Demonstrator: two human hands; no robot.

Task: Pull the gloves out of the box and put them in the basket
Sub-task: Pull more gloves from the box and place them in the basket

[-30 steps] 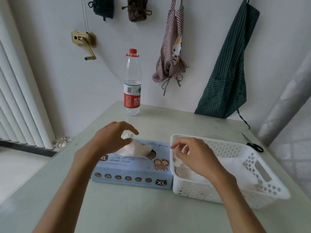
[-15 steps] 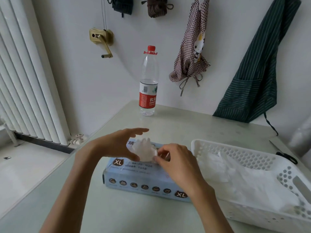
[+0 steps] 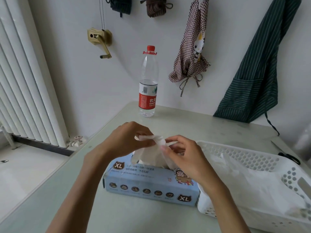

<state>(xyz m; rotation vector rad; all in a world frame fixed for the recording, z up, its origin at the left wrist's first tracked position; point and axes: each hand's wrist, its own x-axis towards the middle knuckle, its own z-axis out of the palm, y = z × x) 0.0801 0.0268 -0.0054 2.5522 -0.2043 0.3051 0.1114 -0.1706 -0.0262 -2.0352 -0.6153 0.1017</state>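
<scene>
Both hands (image 3: 156, 145) pinching glove (image 3: 148, 155)

A pale green table (image 3: 168, 219) with a smooth top stands against a white wall and carries 4 things. A light blue glove box (image 3: 151, 185) marked XL lies near its middle, with a white perforated basket (image 3: 249, 155) touching the box's right end. A clear water bottle (image 3: 148, 84) with a red cap and red label stands upright near the far edge, and black-handled scissors (image 3: 288, 156) lie near the right edge, behind the basket.
</scene>
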